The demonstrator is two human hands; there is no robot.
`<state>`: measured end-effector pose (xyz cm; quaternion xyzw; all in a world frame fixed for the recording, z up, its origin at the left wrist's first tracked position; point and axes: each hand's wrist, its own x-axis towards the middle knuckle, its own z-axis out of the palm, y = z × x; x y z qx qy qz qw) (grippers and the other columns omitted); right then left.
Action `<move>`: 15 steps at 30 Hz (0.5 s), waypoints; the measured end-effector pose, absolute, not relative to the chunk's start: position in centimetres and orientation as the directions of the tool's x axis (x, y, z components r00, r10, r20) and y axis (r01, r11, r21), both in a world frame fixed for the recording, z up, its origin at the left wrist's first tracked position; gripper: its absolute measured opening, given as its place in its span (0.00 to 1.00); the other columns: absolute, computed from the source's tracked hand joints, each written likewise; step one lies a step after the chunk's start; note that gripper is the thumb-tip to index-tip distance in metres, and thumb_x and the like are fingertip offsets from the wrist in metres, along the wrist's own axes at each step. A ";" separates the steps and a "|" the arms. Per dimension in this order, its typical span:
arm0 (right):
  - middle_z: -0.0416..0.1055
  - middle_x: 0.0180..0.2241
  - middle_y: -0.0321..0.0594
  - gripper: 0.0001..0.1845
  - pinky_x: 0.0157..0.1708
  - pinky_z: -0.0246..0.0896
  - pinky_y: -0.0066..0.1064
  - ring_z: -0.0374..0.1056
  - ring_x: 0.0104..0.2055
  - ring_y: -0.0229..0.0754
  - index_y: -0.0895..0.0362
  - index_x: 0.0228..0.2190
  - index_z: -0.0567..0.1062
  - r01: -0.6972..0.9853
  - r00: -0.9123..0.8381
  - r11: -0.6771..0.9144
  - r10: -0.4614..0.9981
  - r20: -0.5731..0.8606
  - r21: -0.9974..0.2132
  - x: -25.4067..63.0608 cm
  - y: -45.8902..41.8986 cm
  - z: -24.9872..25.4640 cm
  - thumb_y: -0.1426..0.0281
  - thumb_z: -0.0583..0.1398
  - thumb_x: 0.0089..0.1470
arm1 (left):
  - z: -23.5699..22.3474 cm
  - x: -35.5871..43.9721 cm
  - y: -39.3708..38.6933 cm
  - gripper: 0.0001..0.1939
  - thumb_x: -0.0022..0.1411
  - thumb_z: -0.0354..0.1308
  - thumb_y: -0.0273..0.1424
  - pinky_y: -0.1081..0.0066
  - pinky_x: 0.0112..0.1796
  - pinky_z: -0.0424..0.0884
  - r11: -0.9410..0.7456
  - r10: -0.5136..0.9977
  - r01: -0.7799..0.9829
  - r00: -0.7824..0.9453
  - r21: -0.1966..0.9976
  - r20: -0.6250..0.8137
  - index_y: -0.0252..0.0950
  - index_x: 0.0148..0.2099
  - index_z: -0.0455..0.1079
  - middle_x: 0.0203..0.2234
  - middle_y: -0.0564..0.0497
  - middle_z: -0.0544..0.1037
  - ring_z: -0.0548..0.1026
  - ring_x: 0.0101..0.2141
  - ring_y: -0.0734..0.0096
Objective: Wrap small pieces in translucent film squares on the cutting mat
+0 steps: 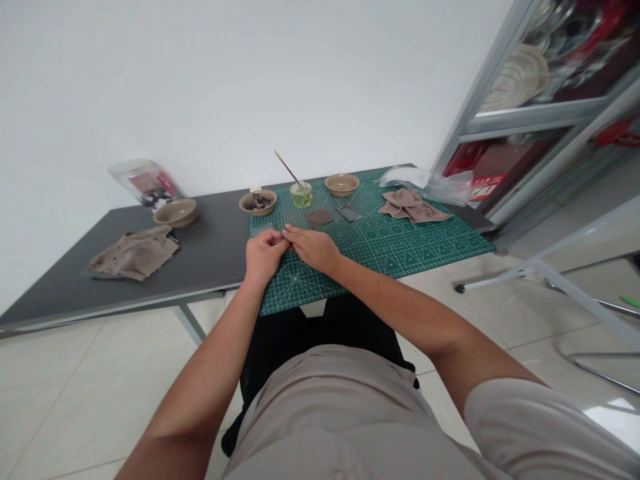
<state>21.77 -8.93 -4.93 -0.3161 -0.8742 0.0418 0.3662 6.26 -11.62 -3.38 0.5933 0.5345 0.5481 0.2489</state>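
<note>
Hands [287,250] – grip pinching small piece; jar [301,195] – yellowish liquid, stick; bowl [258,202] – dark bits

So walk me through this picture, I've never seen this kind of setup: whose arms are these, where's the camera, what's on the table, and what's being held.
The one camera sits on a person's head, looking down over their chest, so the two bare arms are their own. The left hand and right hand meet over a green cutting mat on a grey table, pinching something small between the fingertips; it is too small to identify. On the mat lie two dark flat pieces, a glass jar with a stick in it, a bowl and a cloth. Off the mat sit two more bowls and another cloth.
</note>
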 end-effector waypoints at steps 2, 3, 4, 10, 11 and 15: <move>0.67 0.59 0.43 0.23 0.56 0.64 0.36 0.68 0.57 0.43 0.55 0.54 0.72 0.536 -0.537 0.790 0.590 0.603 -0.297 21.7 -8.9 -5.0 0.77 0.53 0.59 | -3.3 6.3 -11.7 0.05 0.49 0.63 0.28 0.76 0.23 0.63 -0.306 0.900 0.403 -0.173 0.862 0.400 0.35 0.23 0.73 0.16 0.56 0.74 0.67 0.19 0.78; 0.67 0.59 0.43 0.23 0.56 0.64 0.36 0.68 0.57 0.42 0.55 0.54 0.72 0.539 -0.532 0.787 0.594 0.603 -0.299 21.7 -8.9 -5.0 0.77 0.53 0.59 | -3.3 6.3 -11.7 0.05 0.49 0.63 0.28 0.76 0.23 0.63 -0.308 0.899 0.394 -0.176 0.866 0.400 0.35 0.23 0.73 0.16 0.56 0.74 0.68 0.19 0.78; 0.67 0.58 0.42 0.23 0.57 0.64 0.36 0.68 0.57 0.42 0.55 0.54 0.72 0.541 -0.525 0.784 0.598 0.605 -0.305 21.7 -8.9 -5.0 0.77 0.53 0.59 | -3.3 6.4 -11.7 0.04 0.49 0.64 0.29 0.76 0.24 0.65 -0.310 0.901 0.364 -0.183 0.878 0.394 0.35 0.24 0.73 0.17 0.56 0.74 0.69 0.20 0.77; 0.75 0.51 0.44 0.23 0.51 0.67 0.34 0.73 0.50 0.42 0.58 0.56 0.69 0.571 -0.441 0.724 0.668 0.599 -0.386 22.0 -9.0 -4.5 0.74 0.53 0.61 | -4.1 6.6 -11.5 0.11 0.46 0.69 0.35 0.68 0.33 0.75 -0.344 0.908 0.057 -0.233 0.937 0.348 0.35 0.29 0.72 0.23 0.53 0.79 0.78 0.26 0.69; 0.75 0.50 0.44 0.22 0.51 0.67 0.34 0.73 0.49 0.42 0.58 0.56 0.70 0.573 -0.435 0.719 0.674 0.597 -0.394 22.0 -9.0 -4.4 0.74 0.53 0.61 | -4.2 6.6 -11.4 0.12 0.46 0.69 0.35 0.67 0.33 0.75 -0.353 0.905 0.042 -0.237 0.935 0.352 0.35 0.29 0.72 0.24 0.53 0.79 0.78 0.26 0.69; 0.74 0.51 0.43 0.23 0.51 0.67 0.34 0.73 0.50 0.42 0.58 0.56 0.69 0.560 -0.451 0.733 0.660 0.601 -0.385 22.1 -9.1 -4.4 0.74 0.52 0.61 | -4.3 6.5 -11.4 0.11 0.46 0.69 0.35 0.68 0.32 0.75 -0.354 0.904 0.046 -0.239 0.934 0.354 0.35 0.29 0.72 0.24 0.53 0.79 0.78 0.25 0.70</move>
